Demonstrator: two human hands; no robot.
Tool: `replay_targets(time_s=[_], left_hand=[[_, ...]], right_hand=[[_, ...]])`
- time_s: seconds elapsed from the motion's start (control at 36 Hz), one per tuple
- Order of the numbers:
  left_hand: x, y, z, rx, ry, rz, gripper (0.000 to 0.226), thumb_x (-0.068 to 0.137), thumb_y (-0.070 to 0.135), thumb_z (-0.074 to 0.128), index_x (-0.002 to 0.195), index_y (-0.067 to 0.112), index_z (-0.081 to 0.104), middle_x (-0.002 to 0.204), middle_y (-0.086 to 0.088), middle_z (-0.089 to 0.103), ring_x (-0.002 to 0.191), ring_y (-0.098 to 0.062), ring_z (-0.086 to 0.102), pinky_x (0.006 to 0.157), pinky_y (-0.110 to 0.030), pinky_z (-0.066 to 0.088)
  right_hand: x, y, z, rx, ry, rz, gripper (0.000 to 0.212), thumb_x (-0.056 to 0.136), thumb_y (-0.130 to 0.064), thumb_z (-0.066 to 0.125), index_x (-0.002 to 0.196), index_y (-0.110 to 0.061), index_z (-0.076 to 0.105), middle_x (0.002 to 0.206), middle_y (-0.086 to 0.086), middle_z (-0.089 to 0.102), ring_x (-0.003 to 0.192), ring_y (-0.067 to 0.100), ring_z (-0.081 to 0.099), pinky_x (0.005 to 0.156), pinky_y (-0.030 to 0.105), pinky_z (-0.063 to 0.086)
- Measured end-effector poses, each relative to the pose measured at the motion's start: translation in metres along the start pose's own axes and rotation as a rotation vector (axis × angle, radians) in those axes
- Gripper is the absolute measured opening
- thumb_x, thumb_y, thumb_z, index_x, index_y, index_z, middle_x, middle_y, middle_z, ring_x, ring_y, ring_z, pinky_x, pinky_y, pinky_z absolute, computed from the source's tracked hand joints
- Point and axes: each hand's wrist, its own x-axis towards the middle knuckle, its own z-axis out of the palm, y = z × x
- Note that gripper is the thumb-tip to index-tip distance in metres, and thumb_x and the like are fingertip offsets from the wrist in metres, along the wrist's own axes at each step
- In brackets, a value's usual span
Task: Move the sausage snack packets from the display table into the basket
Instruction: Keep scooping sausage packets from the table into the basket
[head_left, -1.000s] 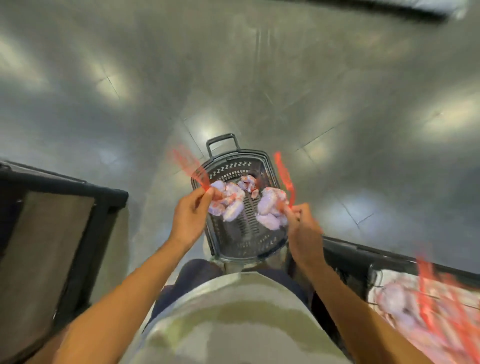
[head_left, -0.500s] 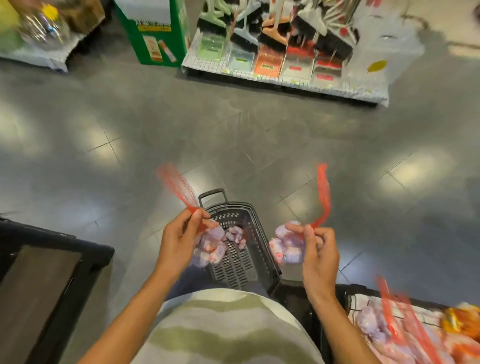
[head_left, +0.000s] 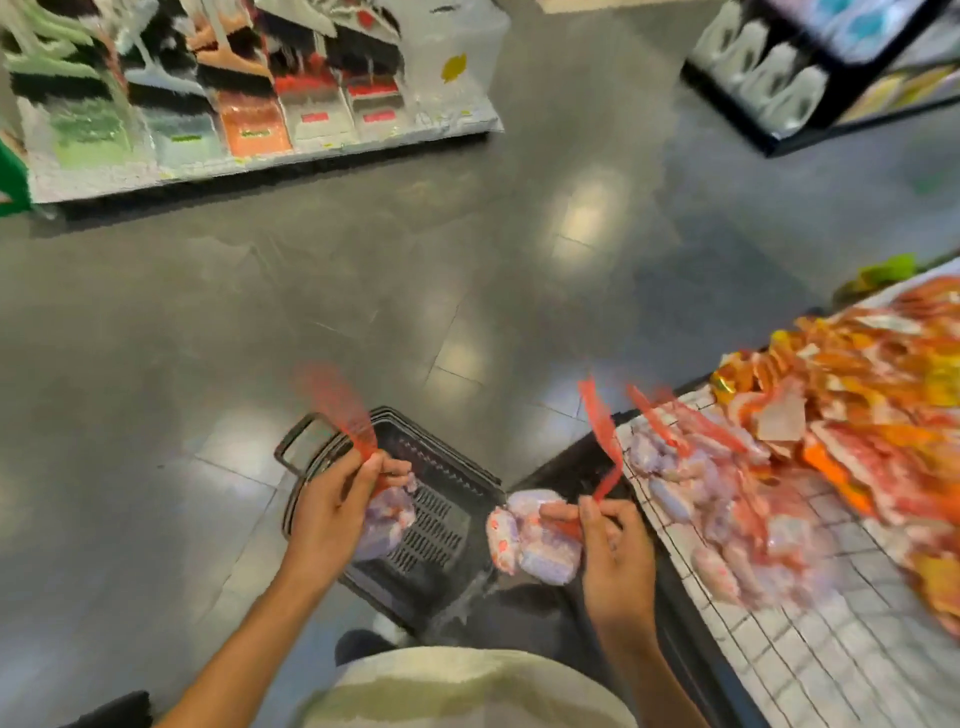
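Observation:
My left hand (head_left: 332, 512) grips a pale purple sausage snack packet (head_left: 388, 517) by its red net neck, held over the left side of the black basket (head_left: 441, 525) on the floor. My right hand (head_left: 610, 551) pinches the red net tail of a second sausage packet (head_left: 530, 538), which hangs just right of the basket, beside the display table's edge. More purple sausage packets (head_left: 727, 514) with red net tails lie on the white gridded display table (head_left: 841, 660) at the right.
Orange and red snack packs (head_left: 872, 395) are heaped on the far part of the display table. Across the grey tiled floor (head_left: 363, 291) stands a low display of cleaning goods (head_left: 234, 104). A dark shelf unit (head_left: 821, 67) stands at the upper right.
The view has swung up and to the right, bringing the display table into sight. Both hands have risen from low in the basket, each still holding its packet; the right packet now hangs outside the basket's rim.

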Motion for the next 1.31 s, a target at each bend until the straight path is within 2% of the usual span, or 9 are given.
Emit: replay_targets(time_s=[0.08, 0.25, 0.39, 0.69, 0.89, 0.97, 1.06, 1.19, 1.31], left_hand=[[0.005, 0.009, 0.026, 0.051, -0.092, 0.018, 0.028, 0.104, 0.028, 0.051, 0.091, 0.035, 0.074, 0.091, 0.012, 0.078, 0.083, -0.003, 0.073, 0.071, -0.009, 0.052], [0.012, 0.033, 0.089, 0.064, -0.198, 0.065, 0.028, 0.105, 0.017, 0.051, 0.09, 0.025, 0.073, 0.09, 0.011, 0.078, 0.088, -0.009, 0.073, 0.082, -0.021, 0.053], [0.007, 0.062, 0.146, 0.031, -0.264, 0.136, 0.027, 0.104, 0.016, 0.05, 0.09, 0.022, 0.072, 0.092, 0.006, 0.078, 0.09, -0.011, 0.073, 0.083, -0.024, 0.055], [0.002, 0.118, 0.253, -0.027, -0.326, 0.198, 0.027, 0.105, 0.022, 0.048, 0.092, 0.026, 0.071, 0.098, -0.004, 0.078, 0.095, -0.022, 0.075, 0.088, -0.035, 0.057], [-0.003, 0.14, 0.296, -0.074, -0.288, 0.167, 0.025, 0.102, 0.027, 0.05, 0.09, 0.022, 0.071, 0.097, -0.005, 0.078, 0.091, -0.023, 0.076, 0.087, -0.039, 0.059], [-0.004, 0.143, 0.309, -0.048, -0.272, 0.184, 0.025, 0.104, 0.026, 0.05, 0.092, 0.022, 0.071, 0.097, -0.005, 0.078, 0.093, -0.021, 0.075, 0.088, -0.041, 0.058], [-0.003, 0.14, 0.317, 0.0, -0.245, 0.179, 0.026, 0.106, 0.026, 0.048, 0.096, 0.02, 0.071, 0.098, -0.003, 0.077, 0.096, -0.019, 0.074, 0.091, -0.047, 0.057], [0.002, 0.142, 0.326, -0.014, -0.203, 0.162, 0.026, 0.106, 0.03, 0.049, 0.098, 0.017, 0.071, 0.098, -0.005, 0.076, 0.098, -0.025, 0.074, 0.094, -0.059, 0.054], [0.003, 0.153, 0.336, -0.019, -0.208, 0.148, 0.026, 0.106, 0.027, 0.049, 0.097, 0.017, 0.071, 0.096, -0.005, 0.077, 0.096, -0.021, 0.074, 0.09, -0.048, 0.058]], right_hand=[[-0.016, 0.002, -0.024, 0.018, 0.132, 0.059, 0.017, 0.104, -0.02, 0.055, 0.092, -0.007, 0.058, 0.084, 0.002, 0.079, 0.084, 0.014, 0.075, 0.069, 0.019, 0.055], [-0.018, 0.006, -0.072, 0.037, 0.271, 0.199, 0.016, 0.104, -0.023, 0.055, 0.093, -0.013, 0.057, 0.086, 0.0, 0.08, 0.087, 0.018, 0.076, 0.082, 0.042, 0.057], [-0.01, 0.012, -0.109, 0.069, 0.338, 0.125, 0.021, 0.102, -0.02, 0.06, 0.082, -0.027, 0.063, 0.083, -0.008, 0.078, 0.082, 0.008, 0.075, 0.069, 0.015, 0.055], [0.055, -0.03, -0.204, 0.13, 0.267, -0.093, 0.012, 0.1, -0.032, 0.057, 0.09, -0.025, 0.054, 0.094, 0.007, 0.079, 0.098, 0.023, 0.075, 0.095, 0.054, 0.054], [0.125, -0.047, -0.231, 0.138, 0.171, -0.235, 0.011, 0.106, -0.028, 0.053, 0.096, -0.024, 0.054, 0.098, -0.001, 0.079, 0.099, 0.017, 0.075, 0.088, 0.029, 0.058], [0.156, -0.027, -0.235, 0.121, 0.167, -0.18, 0.018, 0.106, -0.027, 0.051, 0.093, -0.037, 0.055, 0.101, -0.002, 0.079, 0.102, 0.015, 0.074, 0.088, 0.026, 0.056], [0.18, 0.005, -0.235, 0.031, 0.16, -0.073, 0.016, 0.104, -0.021, 0.056, 0.088, -0.024, 0.053, 0.092, -0.014, 0.079, 0.09, 0.005, 0.073, 0.074, 0.012, 0.052], [0.201, 0.038, -0.239, -0.096, 0.173, -0.002, 0.015, 0.103, -0.017, 0.057, 0.089, -0.019, 0.053, 0.095, 0.007, 0.076, 0.077, 0.021, 0.07, 0.053, 0.016, 0.043], [0.207, 0.037, -0.241, -0.151, 0.218, -0.013, 0.01, 0.102, -0.021, 0.058, 0.092, -0.021, 0.057, 0.083, -0.014, 0.07, 0.081, 0.01, 0.07, 0.058, 0.014, 0.048]])
